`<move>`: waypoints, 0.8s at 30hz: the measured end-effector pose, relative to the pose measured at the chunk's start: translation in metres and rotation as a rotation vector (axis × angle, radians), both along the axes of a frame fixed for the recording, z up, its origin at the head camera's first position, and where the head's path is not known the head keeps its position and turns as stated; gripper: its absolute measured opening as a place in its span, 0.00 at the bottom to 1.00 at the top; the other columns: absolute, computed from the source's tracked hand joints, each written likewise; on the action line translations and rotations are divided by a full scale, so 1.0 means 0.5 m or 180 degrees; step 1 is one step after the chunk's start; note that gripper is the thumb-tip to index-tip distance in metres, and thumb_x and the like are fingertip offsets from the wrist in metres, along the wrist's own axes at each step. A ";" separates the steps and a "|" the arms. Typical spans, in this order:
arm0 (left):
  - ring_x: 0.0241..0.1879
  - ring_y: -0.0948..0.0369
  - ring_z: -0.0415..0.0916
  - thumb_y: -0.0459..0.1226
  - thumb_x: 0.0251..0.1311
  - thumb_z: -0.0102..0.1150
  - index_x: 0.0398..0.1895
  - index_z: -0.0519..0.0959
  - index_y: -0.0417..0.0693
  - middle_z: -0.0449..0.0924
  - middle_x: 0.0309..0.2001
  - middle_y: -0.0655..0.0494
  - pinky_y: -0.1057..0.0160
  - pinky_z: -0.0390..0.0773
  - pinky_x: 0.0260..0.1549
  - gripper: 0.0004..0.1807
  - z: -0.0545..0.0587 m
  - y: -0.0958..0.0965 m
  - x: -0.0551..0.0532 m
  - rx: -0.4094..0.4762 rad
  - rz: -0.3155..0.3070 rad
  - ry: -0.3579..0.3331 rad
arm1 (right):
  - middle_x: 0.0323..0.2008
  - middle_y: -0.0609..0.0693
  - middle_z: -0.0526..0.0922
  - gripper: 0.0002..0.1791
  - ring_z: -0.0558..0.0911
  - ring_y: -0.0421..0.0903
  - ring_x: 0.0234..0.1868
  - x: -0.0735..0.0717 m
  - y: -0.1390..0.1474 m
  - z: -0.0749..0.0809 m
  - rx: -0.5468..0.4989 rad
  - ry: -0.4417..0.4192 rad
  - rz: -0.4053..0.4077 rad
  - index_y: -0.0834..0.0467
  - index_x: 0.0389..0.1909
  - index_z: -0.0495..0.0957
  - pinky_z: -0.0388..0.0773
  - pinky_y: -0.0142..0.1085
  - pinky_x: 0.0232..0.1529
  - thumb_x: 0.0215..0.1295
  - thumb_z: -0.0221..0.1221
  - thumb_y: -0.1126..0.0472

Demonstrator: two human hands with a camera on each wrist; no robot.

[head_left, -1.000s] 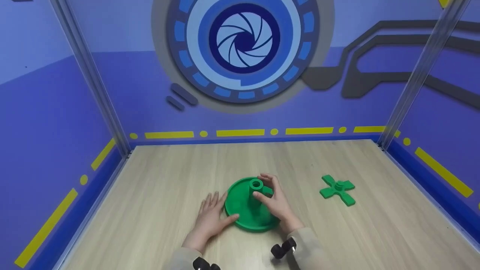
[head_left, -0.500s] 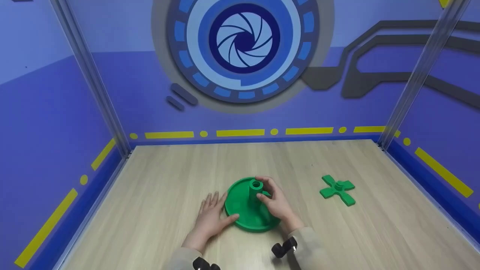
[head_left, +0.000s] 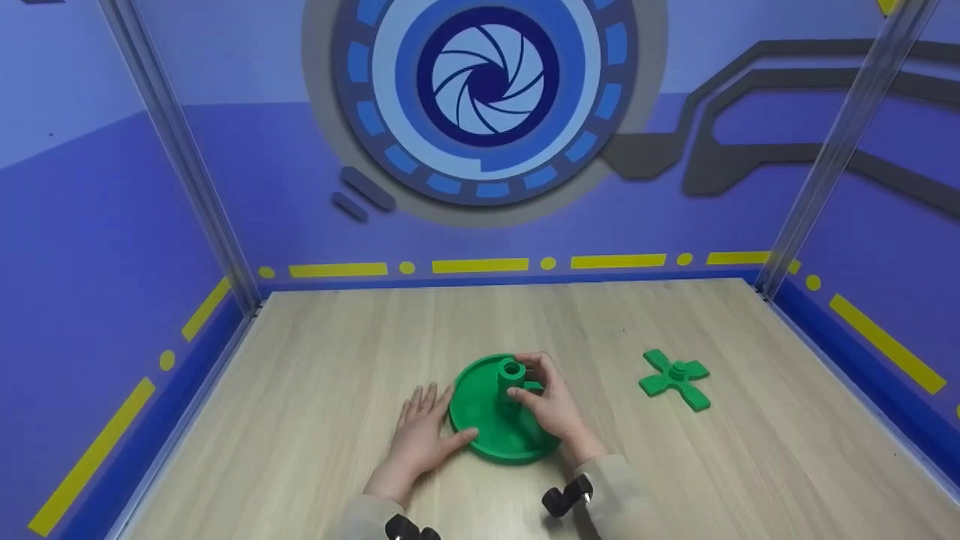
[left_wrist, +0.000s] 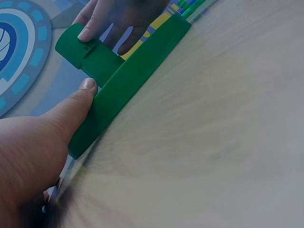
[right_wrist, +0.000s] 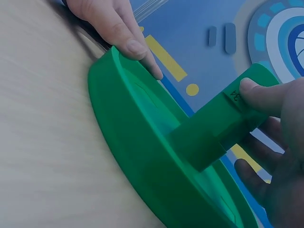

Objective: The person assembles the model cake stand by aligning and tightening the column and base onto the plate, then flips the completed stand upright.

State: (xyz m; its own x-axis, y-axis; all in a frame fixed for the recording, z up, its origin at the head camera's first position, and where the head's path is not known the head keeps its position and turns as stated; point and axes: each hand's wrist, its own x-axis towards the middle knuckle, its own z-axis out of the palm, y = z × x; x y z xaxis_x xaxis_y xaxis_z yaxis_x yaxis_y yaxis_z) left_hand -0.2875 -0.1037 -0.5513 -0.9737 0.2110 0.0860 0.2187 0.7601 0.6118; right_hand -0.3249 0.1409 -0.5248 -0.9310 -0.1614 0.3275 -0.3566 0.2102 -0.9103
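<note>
A round green tray (head_left: 480, 424) with a raised rim lies on the table in the head view. From its middle rises a green tube (head_left: 512, 381), hollow at the top and marked with small dark characters. My right hand (head_left: 553, 405) pinches this tube (right_wrist: 209, 126) near its top, thumb on the near side and fingers behind. My left hand (head_left: 422, 441) rests against the tray's left rim with its fingers straight and spread. In the left wrist view, the left thumb (left_wrist: 78, 107) touches the rim, close to the tube's base.
A green cross-shaped piece (head_left: 679, 373) with four arms and a short central peg lies on the wooden table (head_left: 345, 345), right of the tray. Blue printed walls (head_left: 285, 180) and metal corner posts (head_left: 844, 142) enclose the table.
My right fingers have drawn in around the tube from a more extended position, and the thumb has shifted slightly on it. The left hand, tray and cross-shaped piece have stayed in place.
</note>
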 end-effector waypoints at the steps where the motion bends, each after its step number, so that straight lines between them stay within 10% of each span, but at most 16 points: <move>1: 0.81 0.33 0.41 0.65 0.62 0.62 0.81 0.58 0.46 0.50 0.81 0.32 0.33 0.41 0.80 0.52 0.000 0.000 0.000 -0.0003 -0.0001 0.0002 | 0.60 0.62 0.79 0.25 0.81 0.61 0.59 0.000 -0.001 0.000 0.0022 -0.0001 -0.0028 0.60 0.61 0.72 0.79 0.57 0.60 0.65 0.68 0.68; 14: 0.81 0.33 0.42 0.66 0.62 0.61 0.81 0.57 0.46 0.51 0.80 0.32 0.33 0.42 0.80 0.53 -0.002 -0.001 -0.001 -0.0052 0.0001 0.0050 | 0.56 0.59 0.81 0.28 0.83 0.57 0.53 0.004 -0.015 -0.006 0.0339 0.0235 -0.0453 0.59 0.55 0.71 0.83 0.44 0.50 0.58 0.74 0.63; 24: 0.81 0.33 0.42 0.66 0.62 0.61 0.81 0.57 0.46 0.51 0.80 0.32 0.33 0.42 0.80 0.53 -0.002 0.000 0.000 -0.0051 -0.0001 0.0046 | 0.57 0.59 0.79 0.30 0.81 0.57 0.57 -0.002 -0.010 -0.009 0.0203 0.0133 -0.0350 0.58 0.58 0.70 0.79 0.55 0.56 0.59 0.74 0.62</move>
